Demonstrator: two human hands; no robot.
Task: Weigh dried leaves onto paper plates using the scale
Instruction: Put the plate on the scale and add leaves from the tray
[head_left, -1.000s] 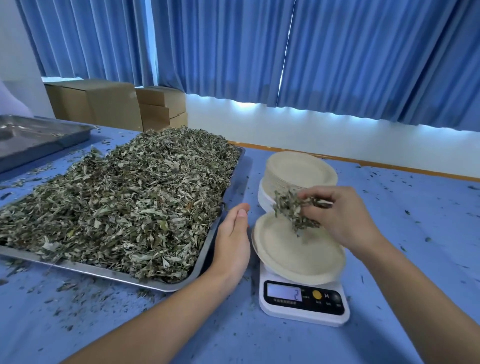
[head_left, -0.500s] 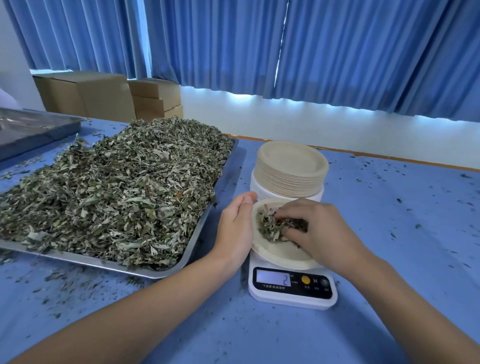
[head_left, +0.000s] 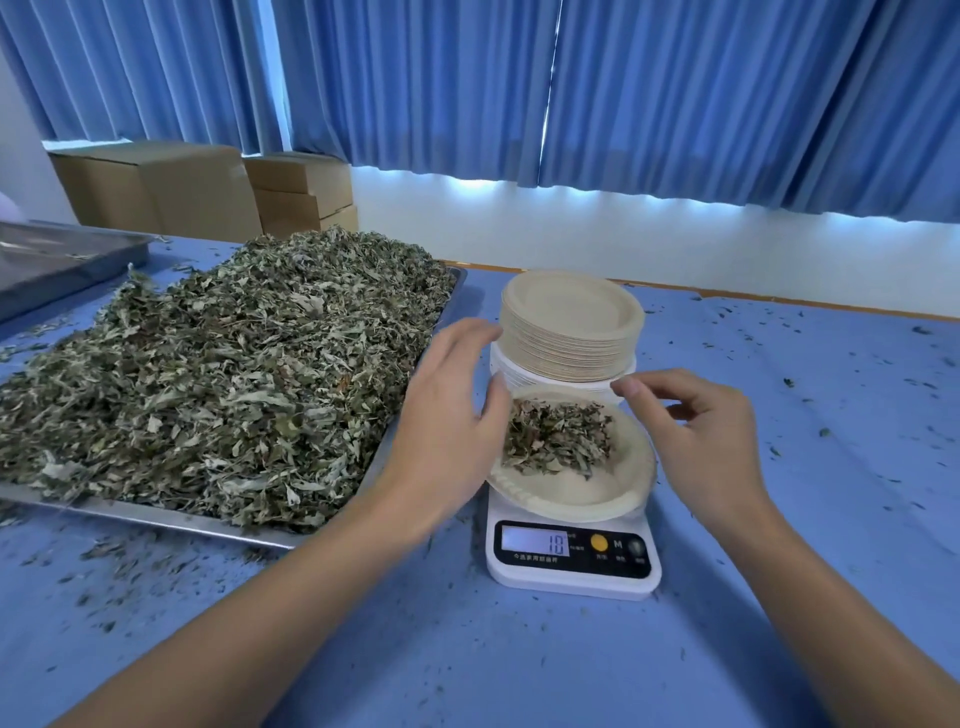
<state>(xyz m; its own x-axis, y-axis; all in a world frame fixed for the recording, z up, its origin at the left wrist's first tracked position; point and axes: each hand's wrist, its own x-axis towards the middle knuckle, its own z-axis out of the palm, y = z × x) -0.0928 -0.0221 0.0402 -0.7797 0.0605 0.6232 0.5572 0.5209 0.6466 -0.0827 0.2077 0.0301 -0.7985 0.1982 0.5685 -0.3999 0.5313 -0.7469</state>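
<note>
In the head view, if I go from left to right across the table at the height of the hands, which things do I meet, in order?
Metal tray heaped with dried leaves → left hand → paper plate with leaves, on the scale → right hand.

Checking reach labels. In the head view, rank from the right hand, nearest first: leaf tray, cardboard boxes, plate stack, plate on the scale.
1. Plate on the scale: beside the right hand.
2. Plate stack: just behind it.
3. Leaf tray: across, on the left.
4. Cardboard boxes: far back left.
</note>
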